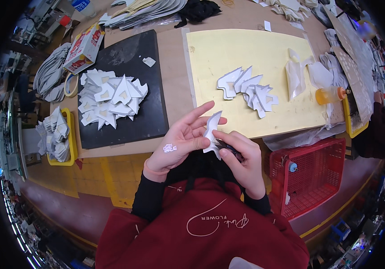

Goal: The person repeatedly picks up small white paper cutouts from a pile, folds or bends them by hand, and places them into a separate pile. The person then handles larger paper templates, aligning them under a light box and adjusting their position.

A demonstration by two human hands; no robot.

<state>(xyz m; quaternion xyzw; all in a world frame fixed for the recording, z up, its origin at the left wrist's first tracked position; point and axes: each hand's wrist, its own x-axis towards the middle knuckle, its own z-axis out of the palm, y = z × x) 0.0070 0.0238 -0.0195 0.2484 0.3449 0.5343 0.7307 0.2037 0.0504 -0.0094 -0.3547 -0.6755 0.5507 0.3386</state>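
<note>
By the brown table, we pinch a white piece in our left hand and grip a small dark tool in our right hand.

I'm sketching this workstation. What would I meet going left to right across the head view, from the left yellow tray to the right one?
Left yellow tray, large pile of white pieces, left hand, held white piece, right hand, red crate, right yellow tray.
</note>
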